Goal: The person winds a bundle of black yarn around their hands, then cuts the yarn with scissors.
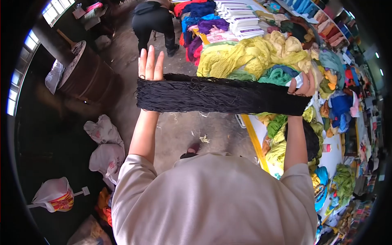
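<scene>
A black yarn skein (220, 96) is stretched taut between both raised hands. My left hand (150, 64) stands flat inside the left end of the loop, fingers straight up and together. My right hand (301, 86) is inside the right end, fingers curled around the strands, with a small white tag by the fingers. The skein hangs over the floor and the edge of a long table (254, 139) with a yellow rim.
Heaps of yellow (249, 55), green, blue and purple yarn cover the table at right, with stacked white packets (241, 18) at the back. Another person (155, 22) in black bends over ahead. White sacks (105, 147) and a dark barrel (83, 73) stand at left.
</scene>
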Action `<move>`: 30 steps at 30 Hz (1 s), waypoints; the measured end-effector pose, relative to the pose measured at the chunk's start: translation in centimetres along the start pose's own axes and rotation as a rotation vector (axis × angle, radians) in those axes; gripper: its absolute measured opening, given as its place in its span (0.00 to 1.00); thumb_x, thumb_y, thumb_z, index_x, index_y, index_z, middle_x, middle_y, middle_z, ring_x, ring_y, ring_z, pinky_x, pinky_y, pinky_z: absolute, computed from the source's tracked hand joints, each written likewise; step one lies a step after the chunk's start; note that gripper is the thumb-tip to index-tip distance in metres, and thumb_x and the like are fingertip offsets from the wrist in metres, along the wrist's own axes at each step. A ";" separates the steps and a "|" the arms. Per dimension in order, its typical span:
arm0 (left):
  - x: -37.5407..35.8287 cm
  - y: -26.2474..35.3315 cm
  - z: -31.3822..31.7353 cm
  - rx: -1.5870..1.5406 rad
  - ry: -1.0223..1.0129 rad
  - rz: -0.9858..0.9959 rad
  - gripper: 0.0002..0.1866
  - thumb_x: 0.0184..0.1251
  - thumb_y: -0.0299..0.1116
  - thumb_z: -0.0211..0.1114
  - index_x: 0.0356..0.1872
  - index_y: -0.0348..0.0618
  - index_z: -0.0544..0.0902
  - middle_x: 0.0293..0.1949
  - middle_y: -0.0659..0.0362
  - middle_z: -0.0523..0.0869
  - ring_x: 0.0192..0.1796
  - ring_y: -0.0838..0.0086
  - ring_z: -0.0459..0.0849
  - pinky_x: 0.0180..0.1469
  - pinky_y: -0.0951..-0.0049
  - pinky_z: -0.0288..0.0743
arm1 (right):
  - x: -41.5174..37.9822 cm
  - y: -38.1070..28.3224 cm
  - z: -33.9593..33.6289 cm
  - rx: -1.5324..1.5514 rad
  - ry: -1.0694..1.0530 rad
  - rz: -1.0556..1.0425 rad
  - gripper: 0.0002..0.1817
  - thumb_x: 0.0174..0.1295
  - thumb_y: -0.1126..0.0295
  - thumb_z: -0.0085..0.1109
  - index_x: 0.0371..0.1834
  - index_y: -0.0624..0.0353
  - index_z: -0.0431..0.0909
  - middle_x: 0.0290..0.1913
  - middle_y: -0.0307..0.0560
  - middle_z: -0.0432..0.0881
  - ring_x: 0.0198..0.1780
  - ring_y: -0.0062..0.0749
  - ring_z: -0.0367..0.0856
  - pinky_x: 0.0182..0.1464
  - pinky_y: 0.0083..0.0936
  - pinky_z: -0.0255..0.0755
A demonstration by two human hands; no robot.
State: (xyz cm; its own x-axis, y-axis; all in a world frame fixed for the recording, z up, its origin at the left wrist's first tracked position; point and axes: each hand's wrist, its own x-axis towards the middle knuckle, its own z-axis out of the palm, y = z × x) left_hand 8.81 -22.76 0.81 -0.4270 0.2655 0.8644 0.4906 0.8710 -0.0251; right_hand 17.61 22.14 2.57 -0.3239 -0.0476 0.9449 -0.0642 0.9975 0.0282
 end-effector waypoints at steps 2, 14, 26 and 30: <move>0.6 0.6 -0.6 0.002 0.013 0.004 0.26 0.62 0.29 0.58 0.64 0.41 0.77 0.72 0.47 0.69 0.75 0.48 0.64 0.74 0.47 0.60 | -0.3 0.4 0.0 0.063 0.073 0.003 0.20 0.68 0.61 0.59 0.57 0.63 0.75 0.65 0.57 0.72 0.57 0.51 0.77 0.58 0.44 0.71; 7.1 4.6 -4.5 -0.170 0.216 0.309 0.20 0.58 0.17 0.60 0.52 0.41 0.85 0.59 0.52 0.82 0.65 0.53 0.77 0.68 0.56 0.72 | -9.7 -0.4 -1.7 -0.004 0.133 0.137 0.25 0.69 0.62 0.59 0.60 0.70 0.68 0.59 0.65 0.75 0.58 0.59 0.77 0.61 0.47 0.70; 19.1 13.6 0.6 -0.540 -0.145 0.984 0.18 0.60 0.22 0.59 0.53 0.33 0.82 0.60 0.45 0.81 0.63 0.53 0.80 0.66 0.57 0.74 | -21.9 -17.6 -2.3 1.372 -1.296 0.311 0.28 0.68 0.65 0.58 0.71 0.54 0.67 0.65 0.52 0.75 0.55 0.34 0.82 0.64 0.38 0.73; 20.0 15.1 -2.3 -0.452 -0.297 0.994 0.18 0.62 0.25 0.58 0.54 0.37 0.83 0.61 0.50 0.81 0.60 0.59 0.84 0.63 0.55 0.74 | -11.3 -13.4 -4.0 1.693 -1.003 0.548 0.09 0.69 0.74 0.59 0.50 0.60 0.79 0.43 0.37 0.85 0.43 0.19 0.82 0.48 0.23 0.76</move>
State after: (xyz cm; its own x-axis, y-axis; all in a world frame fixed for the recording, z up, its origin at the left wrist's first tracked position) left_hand 9.36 -5.27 18.88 0.1714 0.8971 0.4072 0.9171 0.0058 -0.3987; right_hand 25.95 9.51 -7.22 -0.8719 -0.4173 0.2564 -0.2401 -0.0922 -0.9664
